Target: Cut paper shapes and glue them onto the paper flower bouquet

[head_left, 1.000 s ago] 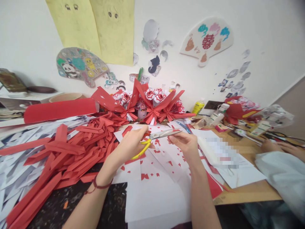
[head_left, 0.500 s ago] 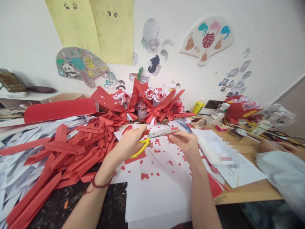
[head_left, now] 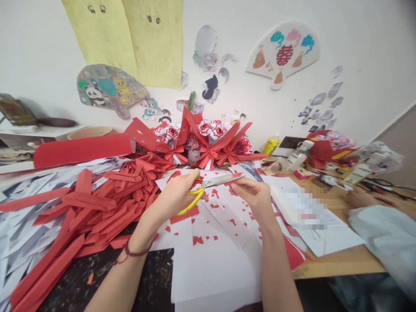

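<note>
My left hand (head_left: 180,190) is closed around the yellow handles of a pair of scissors (head_left: 215,181), whose blades point to the right. At the blade tips, the fingers of my right hand (head_left: 251,195) pinch a small piece of red paper (head_left: 234,177). Most of that piece is hidden by the fingers and blades. Beneath both hands lie white paper sheets (head_left: 217,264), strewn with small red paper scraps (head_left: 197,240).
Folded red paper strips (head_left: 107,195) and white strips (head_left: 19,229) are heaped at the left. Red-wrapped paper bouquets (head_left: 208,138) stand by the wall. A red paper roll (head_left: 84,150) lies behind the heap. Another person's sleeve (head_left: 380,229) shows at the right.
The scissors' blades have shifted very slightly, and my hands hold almost the same place. At the right, the other person's hand has moved a little to the left.
</note>
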`<action>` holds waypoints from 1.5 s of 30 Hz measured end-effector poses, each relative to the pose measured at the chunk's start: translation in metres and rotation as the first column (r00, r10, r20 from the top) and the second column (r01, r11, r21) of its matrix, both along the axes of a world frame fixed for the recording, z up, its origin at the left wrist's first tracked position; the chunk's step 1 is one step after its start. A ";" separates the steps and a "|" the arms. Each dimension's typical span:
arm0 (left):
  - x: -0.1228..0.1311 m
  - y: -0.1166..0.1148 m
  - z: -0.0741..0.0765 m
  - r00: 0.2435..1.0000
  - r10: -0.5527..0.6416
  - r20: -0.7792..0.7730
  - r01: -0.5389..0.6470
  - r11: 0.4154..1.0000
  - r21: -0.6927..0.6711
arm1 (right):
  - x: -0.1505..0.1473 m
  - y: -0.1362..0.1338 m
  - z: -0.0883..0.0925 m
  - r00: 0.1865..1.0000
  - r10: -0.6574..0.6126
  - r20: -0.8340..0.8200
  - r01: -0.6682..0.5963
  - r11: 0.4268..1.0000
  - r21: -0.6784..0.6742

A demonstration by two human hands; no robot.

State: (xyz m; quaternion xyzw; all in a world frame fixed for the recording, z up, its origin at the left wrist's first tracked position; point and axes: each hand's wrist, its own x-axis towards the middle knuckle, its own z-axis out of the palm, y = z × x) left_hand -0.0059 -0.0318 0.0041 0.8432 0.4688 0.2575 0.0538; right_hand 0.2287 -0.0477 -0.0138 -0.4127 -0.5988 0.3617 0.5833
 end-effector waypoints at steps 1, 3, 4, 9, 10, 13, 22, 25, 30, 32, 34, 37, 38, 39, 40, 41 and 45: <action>0.000 0.000 0.000 1.000 0.000 -0.005 0.000 1.000 0.002 | 0.000 0.000 0.000 1.000 -0.002 -0.003 0.002 1.000 -0.003; -0.001 0.001 0.000 1.000 0.000 -0.014 0.000 1.000 0.004 | 0.000 0.000 -0.001 1.000 -0.004 -0.005 0.004 1.000 -0.008; -0.001 0.001 0.000 1.000 0.000 -0.016 0.000 1.000 0.007 | 0.000 0.000 -0.001 1.000 -0.004 -0.007 0.004 1.000 -0.009; -0.001 0.000 0.001 1.000 -0.004 -0.018 0.004 1.000 0.017 | 0.000 -0.001 0.001 1.000 -0.001 -0.009 0.001 1.000 -0.010; -0.001 0.000 0.002 1.000 -0.004 -0.018 0.004 1.000 0.016 | 0.000 -0.001 0.001 1.000 -0.001 -0.007 0.001 1.000 -0.009; -0.002 -0.002 0.002 1.000 -0.004 -0.021 0.005 1.000 0.019 | 0.000 -0.002 0.002 1.000 0.006 -0.004 -0.006 1.000 -0.007; -0.003 -0.001 0.002 0.999 0.007 -0.051 -0.005 0.999 0.044 | 0.000 -0.003 0.003 1.000 -0.010 -0.011 0.010 1.000 -0.011; -0.003 -0.001 0.002 0.999 0.004 -0.048 -0.001 0.999 0.046 | 0.000 -0.003 0.003 1.000 -0.010 -0.029 0.010 1.000 -0.012; -0.004 -0.001 0.002 0.999 0.000 -0.047 0.002 0.999 0.049 | 0.000 -0.002 0.003 1.000 -0.012 -0.022 0.011 1.000 -0.010; -0.005 0.000 0.002 0.999 -0.001 -0.048 0.003 0.999 0.051 | 0.000 -0.002 0.003 1.000 -0.018 -0.016 0.018 1.000 -0.004; -0.006 0.000 0.001 0.999 0.002 -0.052 0.001 0.999 0.051 | 0.000 -0.003 0.003 1.000 -0.024 -0.008 0.024 1.000 0.001; -0.006 0.000 0.002 0.998 0.004 -0.060 -0.001 0.999 0.047 | 0.001 -0.003 0.003 1.000 -0.023 -0.008 0.023 1.000 0.005; -0.006 0.000 0.002 0.998 0.004 -0.062 -0.001 0.999 0.047 | 0.001 -0.003 0.002 1.000 -0.024 -0.012 0.024 1.000 0.006; -0.006 0.000 0.002 0.998 0.004 -0.064 -0.001 0.999 0.047 | 0.001 -0.003 0.002 1.000 -0.026 -0.014 0.026 1.000 0.005; -0.006 0.000 0.002 0.998 0.006 -0.067 -0.002 0.999 0.048 | 0.001 -0.003 0.002 0.999 -0.029 -0.017 0.029 1.000 0.004; -0.006 0.000 0.002 0.998 0.008 -0.068 -0.004 0.999 0.048 | 0.001 -0.002 0.001 0.999 -0.034 -0.018 0.034 0.999 0.001; -0.005 0.001 0.001 0.998 0.014 -0.062 -0.011 0.999 0.047 | 0.000 -0.002 0.002 0.999 -0.041 -0.001 0.041 0.999 0.002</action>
